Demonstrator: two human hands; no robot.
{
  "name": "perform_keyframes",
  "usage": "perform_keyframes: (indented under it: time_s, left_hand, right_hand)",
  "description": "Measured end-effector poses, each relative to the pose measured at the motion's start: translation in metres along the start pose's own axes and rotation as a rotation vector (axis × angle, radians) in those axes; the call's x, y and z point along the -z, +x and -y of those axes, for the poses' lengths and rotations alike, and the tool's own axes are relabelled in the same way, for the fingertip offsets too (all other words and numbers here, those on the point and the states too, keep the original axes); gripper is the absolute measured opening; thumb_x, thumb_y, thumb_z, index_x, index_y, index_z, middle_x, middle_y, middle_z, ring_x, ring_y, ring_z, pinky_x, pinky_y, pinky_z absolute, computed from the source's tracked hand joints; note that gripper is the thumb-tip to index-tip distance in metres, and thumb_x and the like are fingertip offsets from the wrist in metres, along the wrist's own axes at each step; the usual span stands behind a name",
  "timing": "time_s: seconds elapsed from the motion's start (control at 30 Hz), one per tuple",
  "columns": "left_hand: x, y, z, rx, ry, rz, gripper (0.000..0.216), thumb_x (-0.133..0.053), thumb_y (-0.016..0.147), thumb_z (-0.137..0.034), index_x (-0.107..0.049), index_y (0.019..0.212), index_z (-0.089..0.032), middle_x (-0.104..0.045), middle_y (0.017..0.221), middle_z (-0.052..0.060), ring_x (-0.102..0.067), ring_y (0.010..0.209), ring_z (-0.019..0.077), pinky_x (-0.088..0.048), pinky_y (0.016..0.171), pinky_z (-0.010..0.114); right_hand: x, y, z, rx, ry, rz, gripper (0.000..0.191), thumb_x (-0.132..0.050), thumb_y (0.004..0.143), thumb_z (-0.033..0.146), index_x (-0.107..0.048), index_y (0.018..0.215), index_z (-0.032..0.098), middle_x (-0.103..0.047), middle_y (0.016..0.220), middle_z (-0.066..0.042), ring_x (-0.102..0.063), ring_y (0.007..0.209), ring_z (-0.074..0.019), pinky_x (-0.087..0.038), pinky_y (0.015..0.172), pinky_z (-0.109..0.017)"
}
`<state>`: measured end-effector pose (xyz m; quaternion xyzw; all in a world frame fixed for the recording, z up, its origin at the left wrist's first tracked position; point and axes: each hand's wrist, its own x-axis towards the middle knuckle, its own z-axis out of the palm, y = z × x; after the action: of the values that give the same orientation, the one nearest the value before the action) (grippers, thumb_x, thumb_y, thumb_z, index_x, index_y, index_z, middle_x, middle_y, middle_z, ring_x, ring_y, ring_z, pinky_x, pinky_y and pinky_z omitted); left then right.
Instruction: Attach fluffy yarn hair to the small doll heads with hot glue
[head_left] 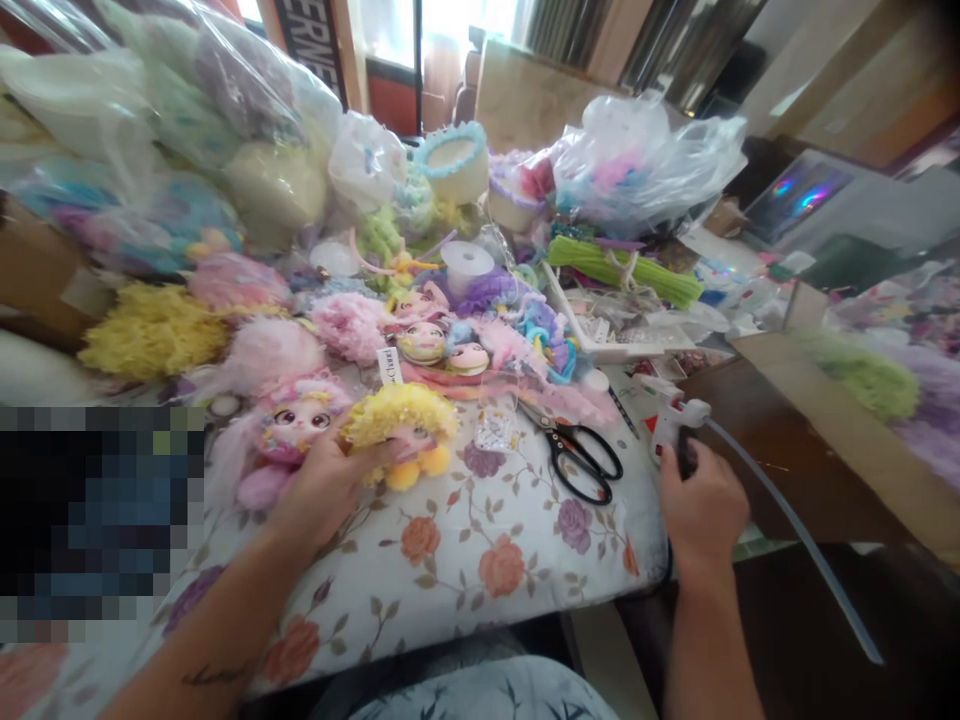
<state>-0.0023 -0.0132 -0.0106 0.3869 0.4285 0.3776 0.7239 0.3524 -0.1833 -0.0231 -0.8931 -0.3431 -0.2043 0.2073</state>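
My left hand (pixel 322 488) is closed around a small yellow fluffy doll (pixel 403 425) that rests on the flowered tablecloth (pixel 465 560). A pink plush doll with big eyes (pixel 289 432) lies just left of that hand. At the table's right edge my right hand (pixel 701 505) grips the handle of a white glue gun (pixel 675 430). A long translucent glue stick (pixel 795 530) trails from the gun toward the lower right. Black scissors (pixel 581 460) lie between my two hands.
Fluffy pastel doll parts, doll faces (pixel 442 348) and a white ribbon spool (pixel 466 266) crowd the table's middle. Plastic bags of material (pixel 645 165) pile up behind. Green pipe cleaners (pixel 622 268) and a white tray (pixel 622 345) lie at right, beside a cardboard box (pixel 840 420).
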Motion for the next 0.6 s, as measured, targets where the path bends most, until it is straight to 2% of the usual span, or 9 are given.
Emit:
perform_keyframes:
  time_s: [0.07, 0.13, 0.2, 0.3, 0.4, 0.5, 0.6]
  left_hand:
    - [-0.001, -0.001, 0.0, 0.021, 0.008, 0.0, 0.039, -0.082, 0.06, -0.019, -0.066, 0.096, -0.018, -0.075, 0.087, 0.005, -0.07, 0.074, 0.0204, -0.054, 0.062, 0.025]
    - [-0.001, -0.001, 0.0, 0.039, 0.03, 0.003, 0.04, -0.083, 0.061, -0.021, -0.066, 0.096, -0.017, -0.074, 0.086, 0.005, -0.07, 0.074, 0.0203, -0.054, 0.063, 0.025]
    - [-0.001, -0.002, 0.0, 0.038, 0.041, 0.018, 0.041, -0.083, 0.061, -0.023, -0.066, 0.098, -0.017, -0.074, 0.086, 0.004, -0.07, 0.074, 0.0193, -0.055, 0.065, 0.025]
    - [-0.001, -0.002, -0.001, 0.028, 0.041, 0.027, 0.039, -0.084, 0.061, -0.025, -0.066, 0.095, -0.017, -0.074, 0.083, 0.003, -0.07, 0.075, 0.0185, -0.055, 0.068, 0.024]
    - [-0.002, -0.002, -0.002, 0.032, 0.053, 0.013, 0.035, -0.083, 0.062, -0.025, -0.066, 0.091, -0.016, -0.073, 0.079, 0.003, -0.068, 0.071, 0.0177, -0.054, 0.066, 0.024]
    - [-0.001, -0.001, -0.001, 0.024, 0.038, 0.016, 0.039, -0.083, 0.061, -0.024, -0.065, 0.095, -0.017, -0.074, 0.084, 0.004, -0.068, 0.068, 0.0177, -0.053, 0.063, 0.025]
    - [0.001, 0.001, 0.001, 0.022, 0.031, 0.023, 0.045, -0.083, 0.06, -0.022, -0.063, 0.101, -0.017, -0.074, 0.089, 0.005, -0.068, 0.071, 0.0187, -0.053, 0.065, 0.026]
  right_hand:
    - [0.008, -0.015, 0.017, 0.091, 0.018, -0.128, 0.032, -0.051, 0.087, 0.037, -0.068, 0.092, 0.01, -0.067, 0.087, -0.017, -0.059, 0.084, -0.0281, -0.044, 0.08, -0.039]
    - [0.013, -0.025, 0.041, 0.189, 0.16, -0.103, 0.025, -0.053, 0.088, 0.035, -0.065, 0.079, 0.015, -0.063, 0.074, -0.009, -0.056, 0.071, -0.0216, -0.044, 0.072, -0.034]
    - [0.015, -0.027, 0.07, 0.309, 0.365, 0.055, 0.021, -0.055, 0.089, 0.032, -0.063, 0.077, 0.017, -0.06, 0.071, -0.004, -0.053, 0.066, -0.0181, -0.043, 0.067, -0.031]
    - [0.015, -0.023, 0.114, 0.575, 0.514, 0.364, 0.012, -0.055, 0.09, 0.022, -0.063, 0.082, 0.018, -0.063, 0.082, -0.004, -0.055, 0.082, -0.0189, -0.044, 0.077, -0.031]
    - [0.01, -0.015, 0.148, 0.8, 0.439, 0.508, 0.013, -0.054, 0.09, 0.015, -0.062, 0.08, 0.017, -0.062, 0.084, -0.006, -0.053, 0.089, -0.0205, -0.043, 0.079, -0.031]
    - [0.001, -0.01, 0.166, 0.939, 0.291, 0.518, 0.017, -0.053, 0.09, 0.011, -0.062, 0.076, 0.016, -0.06, 0.08, -0.007, -0.051, 0.089, -0.0222, -0.042, 0.076, -0.031]
    - [-0.009, -0.009, 0.171, 0.99, 0.19, 0.506, 0.018, -0.053, 0.09, 0.01, -0.062, 0.075, 0.015, -0.059, 0.08, -0.008, -0.051, 0.086, -0.0221, -0.041, 0.077, -0.032]
